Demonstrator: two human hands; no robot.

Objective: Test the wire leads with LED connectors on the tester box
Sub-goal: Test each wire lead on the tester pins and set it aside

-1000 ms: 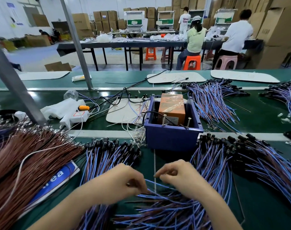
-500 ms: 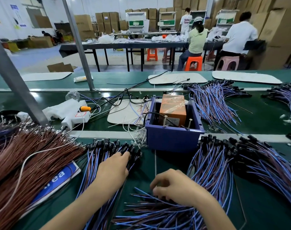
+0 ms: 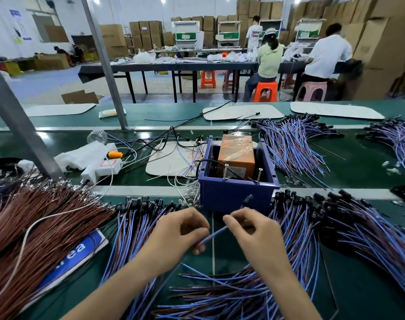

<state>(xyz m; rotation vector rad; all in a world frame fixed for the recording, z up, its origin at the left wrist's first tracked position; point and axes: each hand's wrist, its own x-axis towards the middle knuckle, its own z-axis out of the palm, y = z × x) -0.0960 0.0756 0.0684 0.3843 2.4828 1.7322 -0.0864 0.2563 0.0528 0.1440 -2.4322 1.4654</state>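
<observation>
A blue bin [image 3: 233,195] with an orange tester box [image 3: 237,155] inside stands mid-bench; two metal screws [image 3: 258,175] poke up at its near edge. Just in front of it, my left hand [image 3: 180,232] and my right hand [image 3: 254,229] together pinch one blue wire lead [image 3: 214,234]. Its black LED connector [image 3: 247,198] points up toward the bin. Piles of blue leads lie below my hands [image 3: 220,294], to the left [image 3: 136,218] and to the right [image 3: 335,222].
Brown wires [image 3: 35,222] cover the left, over a blue-and-white sheet [image 3: 81,252]. A white power strip [image 3: 102,167], white pads and loose cables lie behind. A grey post [image 3: 19,125] rises at left. More lead bundles [image 3: 294,144] lie far right; people sit at a distant table.
My left hand came back from the left lead pile to the middle. Both hands lifted one lead off the near pile and now hold it up in front of the bin.
</observation>
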